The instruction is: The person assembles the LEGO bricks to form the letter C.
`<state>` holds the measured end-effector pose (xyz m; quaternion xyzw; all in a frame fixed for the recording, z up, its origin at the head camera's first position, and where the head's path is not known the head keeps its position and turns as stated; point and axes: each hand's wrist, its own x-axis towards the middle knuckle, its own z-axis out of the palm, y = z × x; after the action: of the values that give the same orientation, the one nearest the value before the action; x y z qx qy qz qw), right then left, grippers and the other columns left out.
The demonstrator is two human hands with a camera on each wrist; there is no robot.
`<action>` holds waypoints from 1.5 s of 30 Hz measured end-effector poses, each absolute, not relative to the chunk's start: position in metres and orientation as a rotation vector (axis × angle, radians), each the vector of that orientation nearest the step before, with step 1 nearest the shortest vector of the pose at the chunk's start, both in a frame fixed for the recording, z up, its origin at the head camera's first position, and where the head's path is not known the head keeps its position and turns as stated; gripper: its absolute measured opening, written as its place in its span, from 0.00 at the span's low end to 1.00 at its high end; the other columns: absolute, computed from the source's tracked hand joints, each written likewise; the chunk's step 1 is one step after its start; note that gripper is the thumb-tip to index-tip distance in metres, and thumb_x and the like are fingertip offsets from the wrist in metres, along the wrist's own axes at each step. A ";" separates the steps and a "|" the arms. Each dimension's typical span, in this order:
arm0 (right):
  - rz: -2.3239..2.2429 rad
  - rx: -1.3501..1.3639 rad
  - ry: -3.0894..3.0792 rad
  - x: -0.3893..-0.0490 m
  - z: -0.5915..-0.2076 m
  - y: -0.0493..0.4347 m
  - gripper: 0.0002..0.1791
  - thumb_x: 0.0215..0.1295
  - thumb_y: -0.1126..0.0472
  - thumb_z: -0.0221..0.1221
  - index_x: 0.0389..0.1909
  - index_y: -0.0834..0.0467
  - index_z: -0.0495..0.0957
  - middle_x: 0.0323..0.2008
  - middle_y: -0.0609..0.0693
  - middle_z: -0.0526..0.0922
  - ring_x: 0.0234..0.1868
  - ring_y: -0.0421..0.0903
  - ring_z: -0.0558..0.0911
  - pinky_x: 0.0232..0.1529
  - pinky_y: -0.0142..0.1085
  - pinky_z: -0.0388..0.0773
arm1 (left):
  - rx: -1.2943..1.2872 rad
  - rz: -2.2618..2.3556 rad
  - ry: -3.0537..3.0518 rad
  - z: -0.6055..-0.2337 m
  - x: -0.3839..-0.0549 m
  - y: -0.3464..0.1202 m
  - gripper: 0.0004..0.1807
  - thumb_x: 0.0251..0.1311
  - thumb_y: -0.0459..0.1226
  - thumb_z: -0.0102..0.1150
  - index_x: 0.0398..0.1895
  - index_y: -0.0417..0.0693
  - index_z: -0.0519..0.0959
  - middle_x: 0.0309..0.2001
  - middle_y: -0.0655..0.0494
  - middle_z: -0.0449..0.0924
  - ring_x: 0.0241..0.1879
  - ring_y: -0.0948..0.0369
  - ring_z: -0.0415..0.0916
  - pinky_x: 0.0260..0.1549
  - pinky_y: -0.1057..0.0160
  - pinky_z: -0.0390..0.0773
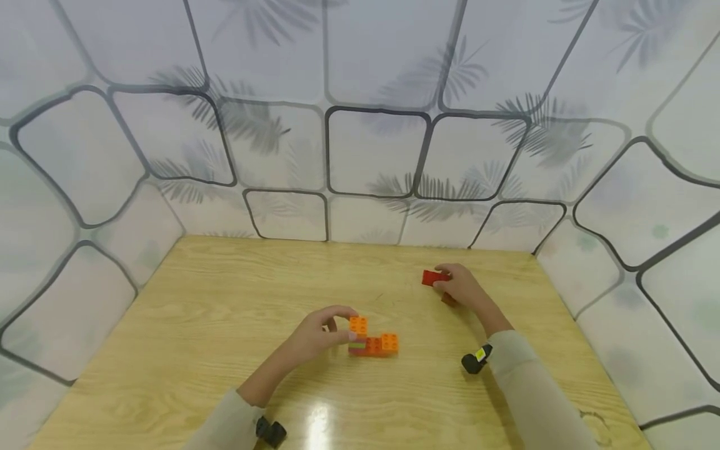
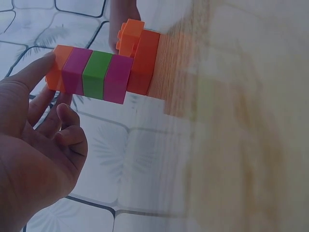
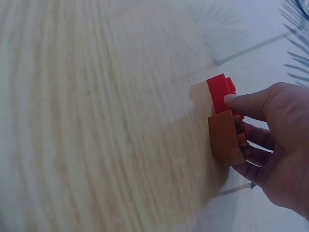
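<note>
My left hand (image 1: pixel 315 337) pinches the orange top brick (image 1: pixel 358 324) of a small tower between thumb and fingers. In the left wrist view, below that brick come a purple brick, a green brick (image 2: pixel 97 75) and another purple brick. The tower stands on one end of a long red-orange brick (image 1: pixel 374 345); a second orange brick (image 1: pixel 390 342) is on its other end. Farther back on the right, my right hand (image 1: pixel 464 289) holds a red brick (image 1: pixel 429 277), thumb on its near side, fingers behind. A brown brick (image 3: pixel 224 140) lies close beside it, under the hand.
The bricks are on a light wooden table (image 1: pixel 236 294). Patterned white fabric walls (image 1: pixel 371 153) rise at its back and both sides. Dark wrist cameras (image 1: pixel 475 361) sit at both cuffs.
</note>
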<state>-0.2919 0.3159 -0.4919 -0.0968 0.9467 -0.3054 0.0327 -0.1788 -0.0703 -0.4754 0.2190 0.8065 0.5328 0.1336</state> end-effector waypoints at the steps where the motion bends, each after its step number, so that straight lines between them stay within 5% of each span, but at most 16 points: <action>1: -0.938 -0.287 2.910 -0.293 -0.492 0.315 0.28 0.69 0.58 0.62 0.66 0.65 0.72 0.60 0.69 0.76 0.60 0.65 0.75 0.59 0.58 0.71 | 0.632 1.542 2.341 -0.475 -0.179 -0.070 0.26 0.63 0.49 0.68 0.62 0.53 0.78 0.52 0.57 0.79 0.31 0.60 0.69 0.21 0.68 0.68; 25: -1.000 -0.268 2.894 -0.285 -0.478 0.302 0.25 0.68 0.60 0.63 0.63 0.64 0.75 0.60 0.66 0.76 0.59 0.63 0.74 0.58 0.57 0.72 | 0.630 1.567 2.317 -0.475 -0.177 -0.070 0.23 0.63 0.49 0.68 0.61 0.58 0.79 0.50 0.55 0.79 0.30 0.61 0.68 0.22 0.68 0.69; 45: -1.225 -0.497 2.877 -0.234 -0.470 0.256 0.21 0.66 0.57 0.66 0.58 0.59 0.80 0.54 0.56 0.80 0.51 0.51 0.77 0.53 0.47 0.75 | 0.613 1.571 2.315 -0.476 -0.177 -0.067 0.24 0.63 0.49 0.67 0.61 0.58 0.79 0.50 0.56 0.79 0.32 0.58 0.69 0.20 0.67 0.68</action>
<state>-0.2338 0.2560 -0.4705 -0.1570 0.9086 -0.3869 -0.0121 -0.1773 -0.0675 -0.4765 0.2119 0.8006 0.5431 0.1383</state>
